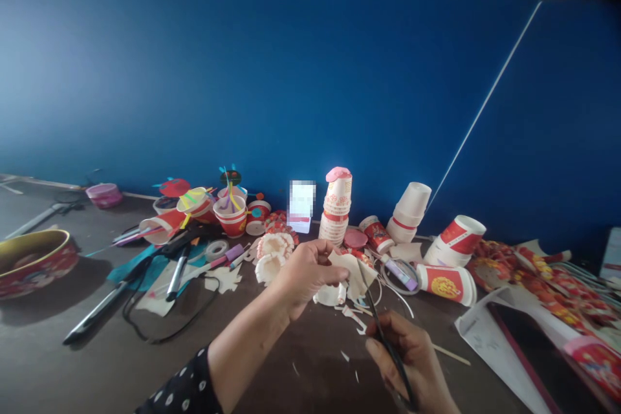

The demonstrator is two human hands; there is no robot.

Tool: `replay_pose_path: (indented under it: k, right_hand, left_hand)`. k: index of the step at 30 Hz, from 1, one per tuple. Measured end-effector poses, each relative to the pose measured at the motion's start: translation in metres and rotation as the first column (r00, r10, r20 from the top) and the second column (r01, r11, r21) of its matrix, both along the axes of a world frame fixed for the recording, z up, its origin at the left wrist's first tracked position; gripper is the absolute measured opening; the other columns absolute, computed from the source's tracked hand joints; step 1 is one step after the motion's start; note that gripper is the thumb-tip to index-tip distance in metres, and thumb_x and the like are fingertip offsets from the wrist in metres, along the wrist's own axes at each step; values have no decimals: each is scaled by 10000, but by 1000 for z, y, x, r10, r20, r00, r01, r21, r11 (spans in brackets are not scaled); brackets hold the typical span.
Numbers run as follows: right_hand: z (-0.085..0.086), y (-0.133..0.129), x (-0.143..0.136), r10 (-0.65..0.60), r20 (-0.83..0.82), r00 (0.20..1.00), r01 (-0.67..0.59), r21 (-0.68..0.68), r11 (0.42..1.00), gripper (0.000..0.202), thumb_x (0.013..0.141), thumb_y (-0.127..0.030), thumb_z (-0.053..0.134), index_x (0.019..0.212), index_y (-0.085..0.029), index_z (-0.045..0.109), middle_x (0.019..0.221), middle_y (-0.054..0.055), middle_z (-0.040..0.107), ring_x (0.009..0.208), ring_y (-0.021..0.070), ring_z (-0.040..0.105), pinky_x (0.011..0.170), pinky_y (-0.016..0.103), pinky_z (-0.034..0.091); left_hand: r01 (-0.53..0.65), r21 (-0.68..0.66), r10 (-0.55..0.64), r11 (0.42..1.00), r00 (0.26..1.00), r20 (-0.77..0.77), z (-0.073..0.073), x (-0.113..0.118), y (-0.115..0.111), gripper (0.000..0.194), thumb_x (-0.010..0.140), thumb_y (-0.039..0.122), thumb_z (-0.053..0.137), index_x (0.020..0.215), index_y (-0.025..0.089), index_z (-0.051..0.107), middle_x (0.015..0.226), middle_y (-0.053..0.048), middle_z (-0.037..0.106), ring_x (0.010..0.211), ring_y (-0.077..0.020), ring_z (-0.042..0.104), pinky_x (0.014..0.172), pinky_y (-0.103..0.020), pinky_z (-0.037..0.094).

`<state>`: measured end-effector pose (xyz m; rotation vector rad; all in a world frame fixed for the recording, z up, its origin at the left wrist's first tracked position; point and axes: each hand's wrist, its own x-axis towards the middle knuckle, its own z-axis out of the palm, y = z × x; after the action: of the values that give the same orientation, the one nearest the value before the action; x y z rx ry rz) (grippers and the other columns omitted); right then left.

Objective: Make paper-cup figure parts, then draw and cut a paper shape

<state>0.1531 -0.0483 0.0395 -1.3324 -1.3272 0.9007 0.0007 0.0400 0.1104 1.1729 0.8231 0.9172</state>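
My left hand (313,275) pinches a cream-white piece of paper (356,277) between thumb and fingers, above the middle of the table. In my right hand (412,352) is a pair of dark-handled scissors (388,339). Their blades point up and away from me and meet the lower right part of the paper. Whether the blades are parted I cannot make out. Small white scraps (354,320) lie on the dark table under and around my hands. Just beyond my left hand sit white and red cut paper-cup pieces (272,259).
Behind my hands rises a stack of paper cups (334,220) with a pink lump on top. More cups (446,284) stand or lie to the right, near a dark phone (538,356) on papers. At left are decorated cups (230,217), a pen (177,275), tape (216,249) and a round tin (39,262).
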Motion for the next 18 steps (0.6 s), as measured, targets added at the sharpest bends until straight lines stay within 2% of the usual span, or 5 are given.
replay_pose_path:
  k: [6,13,16,18]
  right_hand:
    - [8,-3,-2,33,-102,994,-37,-42,998,355,664,-516,599,682,-175,501,423,-104,342,315,24,257,320,151,223]
    - [11,-3,0,9,-95,995,-13,-41,999,352,647,-512,615,680,-177,513,415,-107,353,286,20,272,307,144,243]
    - [9,-3,0,15,-101,995,-20,-45,999,367,643,-531,608,674,-179,510,422,-101,362,287,23,269,306,151,242]
    - [7,-3,0,27,-110,994,-33,-47,998,370,646,-535,603,670,-180,503,423,-100,362,289,23,266,307,153,237]
  left_hand:
    - [41,-51,-39,998,999,27,-2,0,-1,253,512,84,668,708,140,517,519,37,541,469,-57,470,477,-183,338]
    - [149,-135,-147,980,989,22,-2,1,-1,252,466,125,717,636,125,530,559,9,568,502,-81,513,522,-212,386]
    - [165,-88,-166,982,986,1,0,0,-1,259,481,200,742,653,123,564,576,6,570,541,-90,521,542,-213,376]
    - [125,-22,-126,992,992,-21,1,0,-1,228,530,261,725,649,126,584,569,15,555,524,-74,486,520,-201,342]
